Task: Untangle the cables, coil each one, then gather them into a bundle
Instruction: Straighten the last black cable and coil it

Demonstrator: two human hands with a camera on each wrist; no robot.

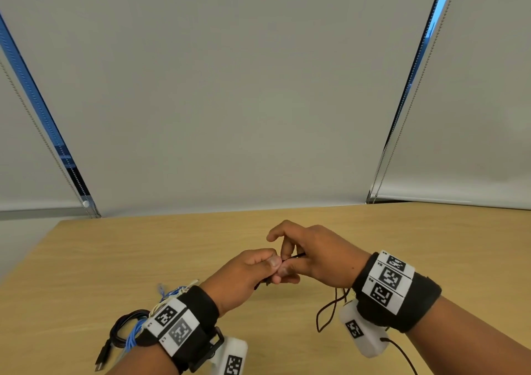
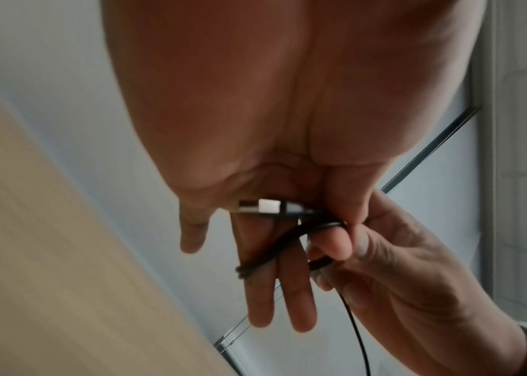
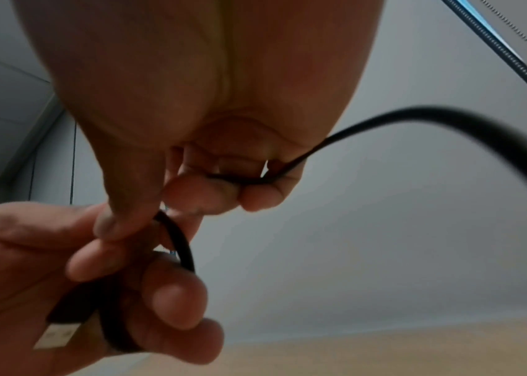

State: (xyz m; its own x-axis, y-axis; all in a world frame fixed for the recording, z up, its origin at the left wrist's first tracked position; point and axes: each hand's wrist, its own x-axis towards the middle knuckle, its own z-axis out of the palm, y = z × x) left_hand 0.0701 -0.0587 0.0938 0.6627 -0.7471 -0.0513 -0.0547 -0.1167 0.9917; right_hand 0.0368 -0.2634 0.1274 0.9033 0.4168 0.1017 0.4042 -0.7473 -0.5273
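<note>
Both hands meet above the middle of the wooden table (image 1: pixel 431 245). My left hand (image 1: pixel 267 265) holds a black cable (image 2: pixel 255 264) looped round two of its fingers (image 2: pixel 297 300). Its USB plug (image 2: pixel 268 206) is pressed against the palm. My right hand (image 1: pixel 290 259) pinches the same black cable (image 3: pixel 175 236) right beside the left hand's loops. The free length (image 3: pixel 448 114) runs out through the right hand's fingers and hangs as a dark loop (image 1: pixel 330 311) below the right wrist. The left hand (image 3: pixel 62 279) shows in the right wrist view with the plug (image 3: pixel 59 335).
Near the left forearm a pile of cables lies on the table: a coiled black one (image 1: pixel 123 328), a blue one (image 1: pixel 133 334) and a cream one (image 1: pixel 175 291). Grey roller blinds (image 1: pixel 230 102) hang behind the table's far edge.
</note>
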